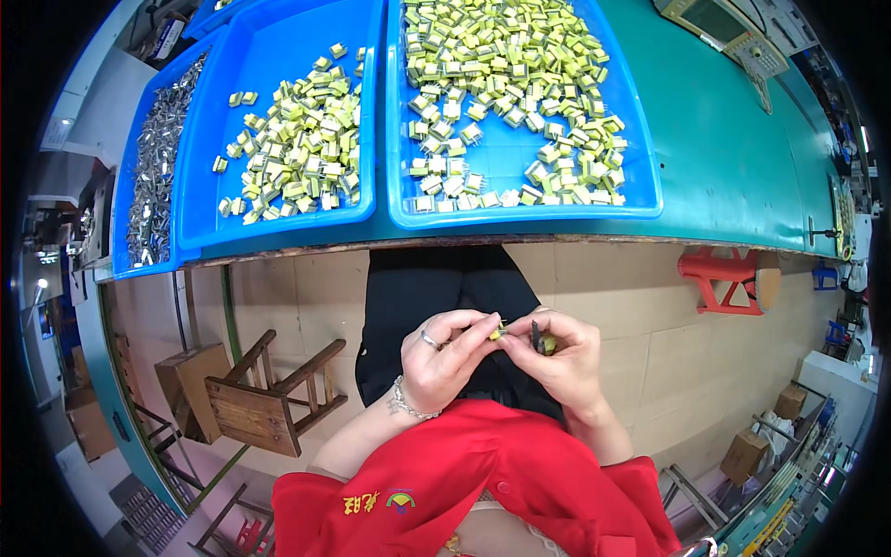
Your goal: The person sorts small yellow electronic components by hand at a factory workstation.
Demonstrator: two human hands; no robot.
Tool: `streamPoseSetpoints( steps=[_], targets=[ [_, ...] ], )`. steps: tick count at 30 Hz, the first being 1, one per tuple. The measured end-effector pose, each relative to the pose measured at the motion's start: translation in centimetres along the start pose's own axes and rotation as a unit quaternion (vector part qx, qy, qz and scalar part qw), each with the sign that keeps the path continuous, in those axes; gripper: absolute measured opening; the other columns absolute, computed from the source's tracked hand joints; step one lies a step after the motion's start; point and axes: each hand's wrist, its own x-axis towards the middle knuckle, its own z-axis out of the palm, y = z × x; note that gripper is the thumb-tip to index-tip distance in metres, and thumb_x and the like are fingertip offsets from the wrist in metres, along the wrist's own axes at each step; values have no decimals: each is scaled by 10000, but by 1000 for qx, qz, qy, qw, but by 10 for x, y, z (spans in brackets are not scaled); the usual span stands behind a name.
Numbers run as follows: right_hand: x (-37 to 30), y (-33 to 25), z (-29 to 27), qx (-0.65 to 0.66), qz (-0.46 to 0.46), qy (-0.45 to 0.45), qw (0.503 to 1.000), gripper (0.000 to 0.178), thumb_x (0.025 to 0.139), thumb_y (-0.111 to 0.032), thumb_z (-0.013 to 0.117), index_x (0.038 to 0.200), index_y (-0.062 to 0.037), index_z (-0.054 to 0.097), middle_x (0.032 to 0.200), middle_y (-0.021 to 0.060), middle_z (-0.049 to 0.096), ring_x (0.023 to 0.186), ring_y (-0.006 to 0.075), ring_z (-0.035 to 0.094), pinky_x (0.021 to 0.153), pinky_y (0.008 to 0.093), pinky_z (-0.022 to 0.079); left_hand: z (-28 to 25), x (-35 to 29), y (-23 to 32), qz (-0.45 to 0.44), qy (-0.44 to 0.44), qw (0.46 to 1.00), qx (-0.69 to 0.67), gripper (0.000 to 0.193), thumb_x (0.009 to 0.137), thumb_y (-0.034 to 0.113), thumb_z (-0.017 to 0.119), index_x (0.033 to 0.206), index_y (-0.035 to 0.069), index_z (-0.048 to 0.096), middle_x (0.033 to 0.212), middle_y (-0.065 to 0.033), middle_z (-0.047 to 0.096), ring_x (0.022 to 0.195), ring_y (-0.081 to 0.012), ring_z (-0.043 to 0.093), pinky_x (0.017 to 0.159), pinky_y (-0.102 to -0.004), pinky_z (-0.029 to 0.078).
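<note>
Above my lap, my left hand (444,360) pinches a small yellow transformer (497,333) between thumb and fingertips; thin metal pins show at its top. Close beside it, my right hand (564,360) is closed round a dark, narrow tool (536,336) whose kind I cannot make out. A yellow-green piece (548,345) shows between the right fingers, partly hidden; whether it belongs to the tool is unclear. The fingertips of both hands nearly meet at the transformer.
On the green table (724,176), a blue tray (520,218) and a second blue tray (209,121) hold many yellow transformers. A narrower blue bin (119,223) at left holds small metal parts. An instrument (719,28) sits far right. A wooden stool (251,413) and red stool (719,278) stand below.
</note>
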Motion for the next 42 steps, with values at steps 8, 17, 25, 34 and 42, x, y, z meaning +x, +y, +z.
streamPoseSetpoints(
  steps=[8,17,25,34,42],
  targets=[
    [-2,2,3,28,31,17,999,76,782,-3,733,832,11,677,728,-6,608,641,32,517,562,197,401,0,-2,2,-1,1,1000,7,395,669,-60,789,1044,17,691,946,-110,653,730,-182,649,603,-253,521],
    [-1,5,1,46,30,-1,998,71,804,3,700,863,10,663,785,0,623,722,43,552,635,198,437,-2,-1,1,34,-11,998,53,463,630,-88,793,1064,33,687,951,-85,661,758,-179,658,612,-249,525],
    [-2,7,-1,93,85,-8,992,62,807,0,699,859,12,667,799,6,637,744,50,564,654,199,444,-1,-2,0,54,-6,997,46,462,618,-93,791,1053,26,688,941,-89,659,744,-180,655,599,-251,528],
    [-2,10,1,66,82,-1,994,41,805,-26,710,808,-4,677,723,-18,624,671,29,537,585,193,425,-6,0,1,69,-29,995,68,416,629,-112,760,1021,14,701,941,-97,663,708,-167,644,552,-245,519],
    [0,-1,-1,128,77,26,988,111,822,-23,714,922,-10,668,779,-33,588,707,4,508,606,185,411,-2,-2,0,-75,-11,994,-85,349,729,-85,723,1065,1,688,984,-99,670,795,-139,648,661,-229,521]
  ],
)
